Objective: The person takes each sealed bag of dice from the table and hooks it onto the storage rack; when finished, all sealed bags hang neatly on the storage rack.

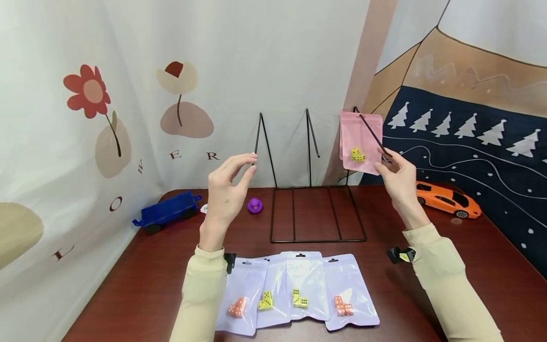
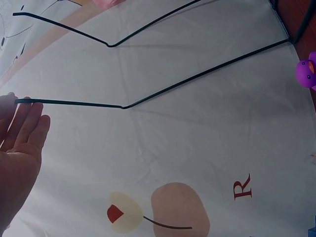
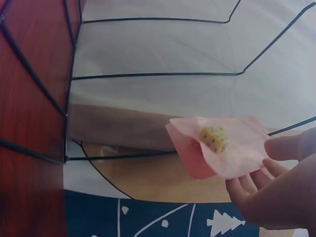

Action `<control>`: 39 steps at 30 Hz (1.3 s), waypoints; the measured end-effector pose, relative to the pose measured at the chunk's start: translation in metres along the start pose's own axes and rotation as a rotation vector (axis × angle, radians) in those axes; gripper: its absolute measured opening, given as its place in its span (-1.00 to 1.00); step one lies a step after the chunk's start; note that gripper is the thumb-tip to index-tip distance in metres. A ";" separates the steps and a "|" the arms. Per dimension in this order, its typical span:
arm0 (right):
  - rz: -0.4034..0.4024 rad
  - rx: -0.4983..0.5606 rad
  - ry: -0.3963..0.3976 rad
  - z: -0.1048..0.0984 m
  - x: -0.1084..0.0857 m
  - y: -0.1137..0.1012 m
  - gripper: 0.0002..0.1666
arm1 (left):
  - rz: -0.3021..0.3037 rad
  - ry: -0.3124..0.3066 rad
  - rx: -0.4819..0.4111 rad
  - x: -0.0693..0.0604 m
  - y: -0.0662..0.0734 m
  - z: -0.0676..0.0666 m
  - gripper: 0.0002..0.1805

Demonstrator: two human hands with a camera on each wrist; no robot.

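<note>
A black wire rack (image 1: 318, 241) with three upright prongs stands at the back of the table. My left hand (image 1: 228, 185) pinches the front end of its left prong (image 2: 74, 103) between thumb and fingers. My right hand (image 1: 399, 178) holds the front end of the right prong (image 1: 371, 129), its thumb close to a pink zip bag (image 1: 348, 133). That bag hangs on the right prong with yellow dice (image 3: 214, 139) inside; another pink layer shows behind it. The middle prong (image 1: 308, 142) carries nothing. Whether the right fingers also touch the bag is unclear.
Several pale purple zip bags (image 1: 307, 270) with yellow or orange dice lie in a row at the front. A blue toy trailer (image 1: 168, 211) and purple rubber duck (image 1: 255, 205) are at left, an orange toy car (image 1: 448, 199) at right. Printed curtains (image 1: 273, 57) rise behind.
</note>
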State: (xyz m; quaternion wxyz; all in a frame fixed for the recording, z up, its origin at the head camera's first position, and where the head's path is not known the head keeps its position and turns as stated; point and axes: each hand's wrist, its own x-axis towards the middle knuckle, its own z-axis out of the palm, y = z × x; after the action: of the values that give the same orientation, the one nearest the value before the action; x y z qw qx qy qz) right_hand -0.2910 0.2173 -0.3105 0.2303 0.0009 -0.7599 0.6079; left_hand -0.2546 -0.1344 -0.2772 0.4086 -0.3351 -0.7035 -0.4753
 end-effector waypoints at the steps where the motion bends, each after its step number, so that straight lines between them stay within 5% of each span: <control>1: -0.010 -0.008 0.021 0.000 0.000 0.000 -0.48 | -0.001 -0.002 0.002 0.000 0.000 0.000 -0.82; 10: -0.172 -0.089 0.179 -0.003 -0.006 -0.003 -0.62 | 0.009 -0.004 0.027 0.007 0.025 -0.001 -0.84; 15: -0.283 -0.189 0.191 -0.001 -0.019 -0.009 -0.62 | 0.009 -0.009 0.044 0.009 0.028 -0.002 -0.85; 25: -0.324 -0.250 -0.062 0.006 -0.056 -0.009 -0.64 | 0.017 -0.010 0.027 0.001 0.000 0.000 -0.82; 33: -0.184 -0.396 -0.349 0.001 -0.080 -0.005 -0.63 | 0.010 -0.011 0.029 0.004 0.010 0.000 -0.83; 39: -0.147 -0.466 -0.479 -0.006 -0.101 -0.003 -0.65 | 0.005 -0.011 0.034 0.000 -0.001 0.000 -0.82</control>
State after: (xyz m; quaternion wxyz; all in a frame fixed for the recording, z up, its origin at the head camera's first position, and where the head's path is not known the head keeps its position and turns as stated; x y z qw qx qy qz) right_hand -0.1979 0.1936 -0.3426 0.0825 0.1457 -0.9088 0.3823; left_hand -0.2548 -0.1351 -0.2776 0.4117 -0.3321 -0.7129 -0.4604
